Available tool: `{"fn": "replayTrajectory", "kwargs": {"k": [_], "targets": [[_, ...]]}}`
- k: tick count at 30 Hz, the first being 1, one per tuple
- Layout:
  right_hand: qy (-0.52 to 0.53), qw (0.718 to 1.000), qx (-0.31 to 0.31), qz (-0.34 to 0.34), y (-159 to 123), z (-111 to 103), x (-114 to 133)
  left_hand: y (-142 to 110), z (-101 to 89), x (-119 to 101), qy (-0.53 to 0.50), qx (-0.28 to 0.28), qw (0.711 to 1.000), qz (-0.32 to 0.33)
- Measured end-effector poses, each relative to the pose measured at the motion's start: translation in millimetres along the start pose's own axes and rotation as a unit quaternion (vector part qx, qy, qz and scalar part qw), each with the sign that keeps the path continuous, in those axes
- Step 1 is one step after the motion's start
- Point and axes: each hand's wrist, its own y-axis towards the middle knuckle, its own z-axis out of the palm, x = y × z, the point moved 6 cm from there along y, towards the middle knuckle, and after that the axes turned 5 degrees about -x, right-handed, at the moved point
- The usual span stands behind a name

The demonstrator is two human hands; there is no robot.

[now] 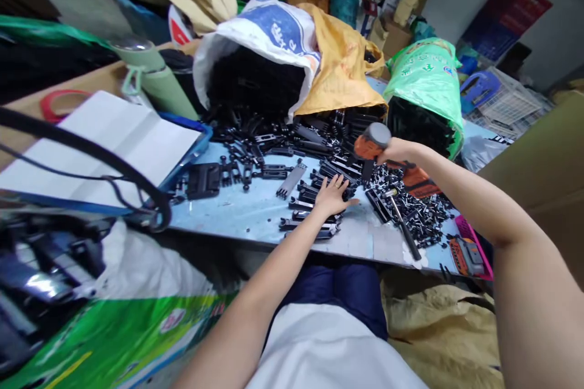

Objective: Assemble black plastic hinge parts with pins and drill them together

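My left hand [332, 197] lies with fingers spread on a row of long black plastic parts [314, 216] near the table's front edge. In my right hand [396, 151] is an orange and grey cordless drill [371, 141], held upright over the parts with its tip pointing down. Beneath the drill, a black part [378, 205] lies beside a hammer [404, 225] with a black handle. A large heap of small dark pieces [426, 216] spreads to the right of the hammer. One flat grey part [292, 179] rests left of my left hand.
Bags of black parts lie open at the back: a white sack [274, 30], a yellow bag [342, 61] and a green bag [426, 73]. A spare battery [465, 255] sits by a pink tray [486, 261] at right. White paper [100, 146] and a green bottle [157, 76] are left.
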Motion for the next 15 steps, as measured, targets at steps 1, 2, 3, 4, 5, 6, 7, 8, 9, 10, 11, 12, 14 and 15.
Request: {"fn": "replayTrajectory", "kwargs": {"k": [1, 2, 3, 4, 5, 6, 7, 8, 9, 10, 11, 12, 14, 15], "targets": [[-0.037, 0.999, 0.012, -0.017, 12, 5, 20, 0, 0.5, 1, 0.0, -0.007, 1.0, 0.0], [-0.073, 0.997, 0.022, -0.029, 22, 10, 38, 0, 1.0, 1, 0.002, -0.013, 1.0, -0.001], [-0.107, 0.993, 0.033, -0.038, 30, 14, 52, 0, 1.5, 2, 0.004, -0.019, 1.0, -0.002], [-0.14, 0.988, 0.042, -0.042, 37, 17, 64, 0, 1.9, 2, 0.006, -0.025, 1.0, -0.003], [-0.169, 0.983, 0.052, -0.047, 42, 19, 74, 0, 2.2, 2, 0.007, -0.029, 1.0, -0.001], [-0.193, 0.978, 0.063, -0.051, 46, 21, 81, 1, 2.3, 2, 0.006, -0.033, 0.999, 0.001], [-0.213, 0.973, 0.073, -0.058, 50, 23, 87, 1, 2.2, 2, 0.006, -0.036, 0.999, 0.003], [-0.228, 0.968, 0.084, -0.066, 52, 25, 92, 1, 2.1, 2, 0.004, -0.036, 0.999, 0.003], [-0.239, 0.964, 0.096, -0.073, 54, 27, 96, 2, 2.1, 2, 0.003, -0.033, 0.999, 0.003], [-0.249, 0.959, 0.108, -0.08, 55, 28, 99, 2, 2.1, 3, 0.001, -0.027, 1.0, 0.002], [-0.259, 0.955, 0.116, -0.086, 54, 30, 101, 3, 2.0, 3, -0.002, -0.02, 1.0, -0.001], [-0.27, 0.951, 0.119, -0.094, 52, 30, 104, 3, 2.0, 3, -0.005, -0.012, 1.0, -0.003], [-0.295, 0.943, 0.109, -0.113, 44, 30, 109, 3, 2.4, 3, -0.013, 0.009, 1.0, -0.008], [-0.304, 0.94, 0.096, -0.124, 38, 29, 112, 2, 2.6, 3, -0.017, 0.019, 1.0, -0.01]]}}
